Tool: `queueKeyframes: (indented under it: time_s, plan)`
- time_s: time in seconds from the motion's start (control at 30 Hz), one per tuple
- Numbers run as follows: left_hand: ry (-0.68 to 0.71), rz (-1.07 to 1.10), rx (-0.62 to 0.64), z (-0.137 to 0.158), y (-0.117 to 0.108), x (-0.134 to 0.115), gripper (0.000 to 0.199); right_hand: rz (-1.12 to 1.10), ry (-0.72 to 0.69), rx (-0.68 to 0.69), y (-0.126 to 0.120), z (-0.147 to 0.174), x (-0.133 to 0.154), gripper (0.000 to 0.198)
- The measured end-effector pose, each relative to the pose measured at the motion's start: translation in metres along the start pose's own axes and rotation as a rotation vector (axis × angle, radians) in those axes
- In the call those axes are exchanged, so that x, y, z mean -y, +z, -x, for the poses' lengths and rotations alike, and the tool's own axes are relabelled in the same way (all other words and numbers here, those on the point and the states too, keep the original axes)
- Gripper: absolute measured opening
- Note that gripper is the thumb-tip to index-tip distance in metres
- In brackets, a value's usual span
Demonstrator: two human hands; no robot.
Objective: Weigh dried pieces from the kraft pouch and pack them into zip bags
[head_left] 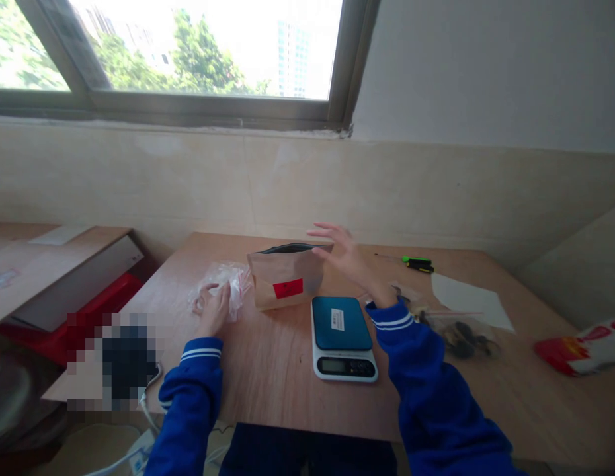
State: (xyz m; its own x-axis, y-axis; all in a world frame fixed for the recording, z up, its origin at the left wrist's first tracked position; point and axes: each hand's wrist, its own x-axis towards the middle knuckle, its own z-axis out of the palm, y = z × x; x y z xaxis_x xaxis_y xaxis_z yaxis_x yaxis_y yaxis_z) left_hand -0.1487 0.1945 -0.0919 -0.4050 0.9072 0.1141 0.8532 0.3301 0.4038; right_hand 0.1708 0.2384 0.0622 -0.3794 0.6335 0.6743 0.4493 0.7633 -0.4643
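Note:
My left hand rests on a loose pile of clear plastic bags, its fingers curled in on the thin film. Beside the pile stands a brown kraft paper pouch with a red label, its top edge gaping. My right hand is raised at the pouch's upper right corner, fingers apart and holding nothing; whether a fingertip touches the pouch, I cannot tell. Below that hand lies a kitchen scale with a blue top, its platform bearing only a white sticker and its display showing no readable figure.
To the right are screwdrivers, a white paper sheet, a clear bag of dark parts and a red-and-white packet. A phone, partly blurred out, sits at the left edge near a white cable. A red container stands beyond the table.

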Motion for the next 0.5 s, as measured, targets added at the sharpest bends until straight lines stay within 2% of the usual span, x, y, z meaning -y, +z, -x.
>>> queueKeyframes:
  time_s: [0.07, 0.13, 0.17, 0.23, 0.27, 0.3, 0.4, 0.5]
  plan:
    - [-0.012, 0.009, -0.034, 0.0, -0.005, -0.002, 0.049, -0.059, 0.089, -0.096, -0.021, 0.021, -0.01, 0.027]
    - [-0.013, 0.015, -0.045, 0.001, -0.009, -0.003, 0.042, -0.003, 0.25, -0.146, -0.043, 0.05, -0.034, 0.027]
    - [-0.012, 0.017, -0.047, 0.003, -0.01, -0.004, 0.039, 0.06, 0.346, -0.125, -0.054, 0.066, -0.049, 0.03]
    - [-0.007, 0.016, -0.055, 0.007, -0.011, -0.006, 0.035, 0.268, 0.493, 0.008, -0.074, 0.098, -0.079, 0.031]
    - [0.002, 0.014, -0.08, 0.01, -0.013, -0.008, 0.033, 0.402, 0.55, 0.091, -0.083, 0.113, -0.093, 0.03]
    - [0.016, 0.014, -0.118, 0.013, -0.015, -0.009, 0.031, 0.449, 0.581, 0.107, -0.091, 0.128, -0.103, 0.029]
    - [0.084, 0.053, -0.252, 0.026, -0.029, -0.016, 0.032, 0.559, 0.647, 0.134, -0.114, 0.17, -0.12, 0.033]
    - [0.175, 0.197, -0.322, 0.043, -0.049, -0.023, 0.034, 0.786, 0.73, 0.189, -0.135, 0.214, -0.126, 0.046]
